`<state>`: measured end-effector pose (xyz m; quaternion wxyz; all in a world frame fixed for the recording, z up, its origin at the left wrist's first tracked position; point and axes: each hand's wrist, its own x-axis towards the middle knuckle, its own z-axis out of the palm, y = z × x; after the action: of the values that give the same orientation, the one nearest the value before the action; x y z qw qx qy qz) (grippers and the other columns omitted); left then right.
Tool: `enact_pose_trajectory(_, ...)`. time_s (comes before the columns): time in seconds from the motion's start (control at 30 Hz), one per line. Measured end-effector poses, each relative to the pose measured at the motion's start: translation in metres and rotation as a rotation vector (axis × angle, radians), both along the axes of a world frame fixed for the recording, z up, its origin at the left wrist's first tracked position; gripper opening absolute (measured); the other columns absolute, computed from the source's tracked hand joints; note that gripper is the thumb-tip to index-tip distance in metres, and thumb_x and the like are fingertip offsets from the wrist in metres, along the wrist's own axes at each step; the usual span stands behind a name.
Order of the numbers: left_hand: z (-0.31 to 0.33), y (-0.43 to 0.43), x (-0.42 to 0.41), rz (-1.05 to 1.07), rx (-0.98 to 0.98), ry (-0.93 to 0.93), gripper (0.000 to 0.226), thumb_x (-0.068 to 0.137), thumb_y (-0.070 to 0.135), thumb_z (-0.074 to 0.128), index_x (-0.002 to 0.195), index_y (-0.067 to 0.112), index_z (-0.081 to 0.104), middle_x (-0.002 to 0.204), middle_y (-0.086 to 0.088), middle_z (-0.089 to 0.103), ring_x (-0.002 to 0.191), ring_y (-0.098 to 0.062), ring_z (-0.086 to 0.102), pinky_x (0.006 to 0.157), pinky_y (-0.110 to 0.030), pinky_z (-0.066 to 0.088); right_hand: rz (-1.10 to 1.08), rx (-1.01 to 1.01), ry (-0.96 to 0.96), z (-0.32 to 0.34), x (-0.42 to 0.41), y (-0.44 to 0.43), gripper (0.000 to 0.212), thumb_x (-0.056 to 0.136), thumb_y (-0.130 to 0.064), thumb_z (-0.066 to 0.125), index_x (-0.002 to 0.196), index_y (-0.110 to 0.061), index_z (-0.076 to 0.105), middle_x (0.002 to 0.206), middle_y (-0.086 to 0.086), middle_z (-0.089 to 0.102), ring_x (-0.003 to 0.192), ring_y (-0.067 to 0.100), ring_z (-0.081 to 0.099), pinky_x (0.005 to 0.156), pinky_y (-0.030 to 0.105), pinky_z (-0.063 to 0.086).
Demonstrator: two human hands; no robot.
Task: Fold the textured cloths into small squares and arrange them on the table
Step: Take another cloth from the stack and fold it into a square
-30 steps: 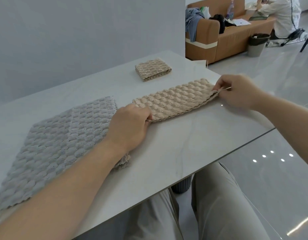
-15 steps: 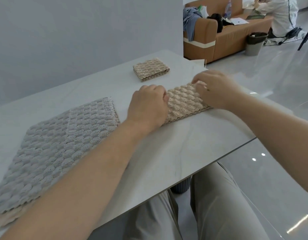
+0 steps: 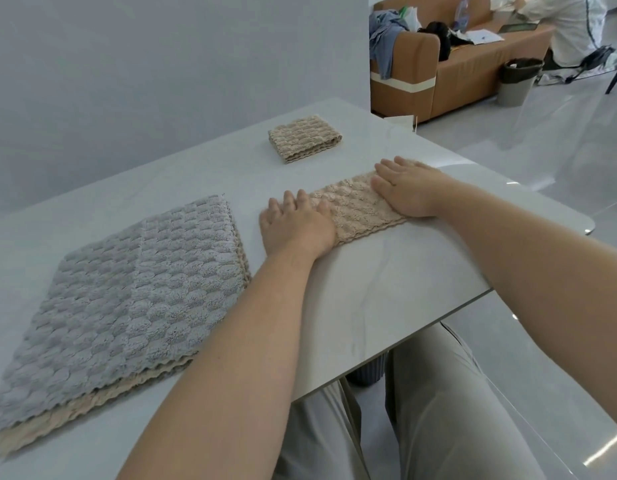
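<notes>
while both hands (image 3: 296, 226) (image 3: 409, 192) press flat on it, the beige cloth (image 3: 357, 211) lies folded, bumpy and scallop-edged.

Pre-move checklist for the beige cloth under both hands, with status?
1. Left hand and right hand flat on the beige cloth: ok.
2. Edges of its layers aligned: cannot tell, the hands cover them.
3. Finished square apart from it, farther up the table: ok.
4. Bare table beside the finished square for placing: ok.
5. Grey cloth lying flat, apart from the hands: ok.
</notes>
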<state>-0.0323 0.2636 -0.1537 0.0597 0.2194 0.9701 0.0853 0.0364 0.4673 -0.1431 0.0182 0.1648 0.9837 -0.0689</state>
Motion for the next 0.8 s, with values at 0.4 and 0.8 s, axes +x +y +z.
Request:
enact_pose_trajectory(0.4,0.018,0.01,0.009,-0.093,-0.029,0.218,0.08,0.103,0.059,0.015,0.161,0.006,0.001,0.168,-0.014,-0.008,0.155,-0.032,-0.008,0.125,-0.052,-0.005,-0.459,0.113,0.237,0.019,0.011,0.005,0.044,0.105,-0.035,0.029,0.121,-0.007,0.059,0.113,0.017,0.059,0.109,0.039,0.057,0.081,0.041,0.04)
enact_pose_trajectory(0.8,0.003,0.037,0.013,-0.266,-0.058,0.073,0.116,0.077,0.093,0.002,0.162,0.014,0.003,0.17,-0.006,-0.001,0.156,-0.026,-0.002,0.124,-0.055,-0.001,-0.389,-0.062,-0.055,0.05,0.01,-0.003,0.04,0.106,-0.015,0.043,0.145,-0.006,0.047,0.114,0.015,0.057,0.118,0.036,0.056,0.091,0.044,0.05)
